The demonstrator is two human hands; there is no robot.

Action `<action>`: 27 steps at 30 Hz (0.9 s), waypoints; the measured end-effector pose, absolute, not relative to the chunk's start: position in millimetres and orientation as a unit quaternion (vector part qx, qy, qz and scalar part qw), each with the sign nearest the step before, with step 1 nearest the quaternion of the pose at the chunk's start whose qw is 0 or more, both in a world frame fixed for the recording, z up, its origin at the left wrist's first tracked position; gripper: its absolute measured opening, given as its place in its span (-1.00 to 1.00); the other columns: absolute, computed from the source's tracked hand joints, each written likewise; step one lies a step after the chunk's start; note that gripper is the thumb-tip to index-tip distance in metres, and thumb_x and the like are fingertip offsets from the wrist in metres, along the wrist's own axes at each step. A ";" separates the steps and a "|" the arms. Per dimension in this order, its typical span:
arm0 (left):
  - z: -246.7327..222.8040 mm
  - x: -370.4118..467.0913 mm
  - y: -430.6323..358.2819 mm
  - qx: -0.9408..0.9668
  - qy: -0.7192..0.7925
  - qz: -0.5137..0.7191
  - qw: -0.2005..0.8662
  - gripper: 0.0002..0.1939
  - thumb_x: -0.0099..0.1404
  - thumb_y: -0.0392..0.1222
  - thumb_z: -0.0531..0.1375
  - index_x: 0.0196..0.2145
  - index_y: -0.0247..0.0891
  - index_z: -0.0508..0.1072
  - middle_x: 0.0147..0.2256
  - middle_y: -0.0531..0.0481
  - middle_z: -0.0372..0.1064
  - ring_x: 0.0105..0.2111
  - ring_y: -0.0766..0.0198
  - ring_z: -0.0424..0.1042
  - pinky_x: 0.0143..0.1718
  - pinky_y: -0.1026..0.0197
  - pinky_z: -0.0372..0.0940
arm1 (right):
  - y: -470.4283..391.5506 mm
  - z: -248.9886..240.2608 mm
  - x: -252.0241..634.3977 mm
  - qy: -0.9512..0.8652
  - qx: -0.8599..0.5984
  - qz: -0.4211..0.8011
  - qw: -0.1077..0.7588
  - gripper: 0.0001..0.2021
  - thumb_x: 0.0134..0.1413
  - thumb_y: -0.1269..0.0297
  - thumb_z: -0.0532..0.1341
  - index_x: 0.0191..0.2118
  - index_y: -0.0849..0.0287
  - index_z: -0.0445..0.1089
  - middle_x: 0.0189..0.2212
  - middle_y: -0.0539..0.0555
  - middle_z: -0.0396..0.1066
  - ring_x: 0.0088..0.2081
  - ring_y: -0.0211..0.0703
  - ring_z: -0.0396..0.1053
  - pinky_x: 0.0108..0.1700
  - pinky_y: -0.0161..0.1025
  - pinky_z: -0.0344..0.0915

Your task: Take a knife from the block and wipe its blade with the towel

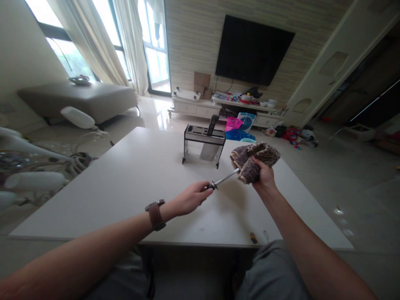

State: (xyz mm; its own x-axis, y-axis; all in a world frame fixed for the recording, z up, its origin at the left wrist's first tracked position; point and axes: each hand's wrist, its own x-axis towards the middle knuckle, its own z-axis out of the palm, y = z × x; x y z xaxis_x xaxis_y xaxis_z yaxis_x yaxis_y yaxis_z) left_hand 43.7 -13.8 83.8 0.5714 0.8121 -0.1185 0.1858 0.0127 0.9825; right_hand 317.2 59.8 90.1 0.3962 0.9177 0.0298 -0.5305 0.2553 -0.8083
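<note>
My left hand [196,197] is closed round the black handle of a honing steel [227,178], whose rod points up and to the right. The rod's far end is hidden in the folds of a brown-grey fluffy cloth [246,164]. My right hand [264,173] grips that cloth from the right side, bunching it round the rod above the table. Beyond my hands, a clear-sided knife block [204,143] stands upright on the white table [140,175]. One broad-bladed knife [213,125] sits in it, black handle up.
A small yellow-and-black object [253,238] lies by the table's front edge. Behind the table are a pink basket [233,123], a low white cabinet [190,109] and a wall-mounted television [253,50]. A chandelier with white shades [78,117] is at the left.
</note>
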 end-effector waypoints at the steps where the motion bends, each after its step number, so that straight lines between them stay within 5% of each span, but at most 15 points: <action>1: 84.1 43.5 -13.8 0.643 0.381 0.259 0.612 -0.70 0.39 0.06 0.12 -0.26 -0.26 0.35 -0.52 0.16 0.09 -0.55 0.40 0.08 -0.56 0.33 0.03 | 61.1 91.2 319.9 -0.250 -0.374 0.472 0.758 -0.66 -0.22 0.48 0.47 -0.22 0.14 0.51 -0.29 0.02 0.64 -0.30 -0.05 0.61 -0.21 -0.03 0.61; 9: 90.0 39.1 -15.4 0.519 0.323 0.251 0.750 -0.69 0.42 0.05 0.09 -0.25 -0.29 0.34 -0.56 0.16 0.09 -0.66 0.44 0.06 -0.67 0.35 -0.05 | 44.0 104.4 301.5 -0.250 -0.377 0.552 0.700 -0.68 -0.08 0.29 0.43 -0.13 0.10 0.50 -0.18 0.05 0.63 -0.17 -0.03 0.60 -0.08 0.01 0.56; 16: 85.5 40.4 -13.2 0.439 0.287 0.260 0.811 -0.69 0.43 0.03 0.09 -0.34 -0.27 0.28 -0.53 0.11 0.17 -0.67 0.44 0.13 -0.67 0.37 0.03 | -1.7 96.0 231.6 -0.333 -0.398 0.617 0.591 -0.56 -0.25 0.27 0.52 -0.14 0.18 0.51 -0.21 0.11 0.63 -0.21 0.07 0.58 -0.09 0.02 0.53; 21: 77.5 40.7 -12.5 0.461 0.347 0.251 0.777 -0.64 0.42 0.05 0.10 -0.42 -0.26 0.24 -0.50 0.05 0.23 -0.60 0.38 0.25 -0.60 0.33 0.16 | -9.9 82.5 213.2 -0.333 -0.443 0.563 0.613 -0.47 -0.37 0.35 0.54 -0.12 0.18 0.51 -0.26 0.08 0.63 -0.25 -0.01 0.55 -0.14 -0.09 0.50; 27: 83.4 42.4 -11.1 0.491 0.343 0.254 0.759 -0.65 0.41 0.08 0.09 -0.35 -0.28 0.31 -0.54 0.15 0.07 -0.61 0.42 0.09 -0.60 0.33 0.03 | 7.2 85.6 229.5 -0.311 -0.448 0.535 0.645 -0.59 -0.38 0.36 0.53 -0.25 0.20 0.53 -0.34 0.04 0.62 -0.35 -0.08 0.53 -0.21 -0.12 0.51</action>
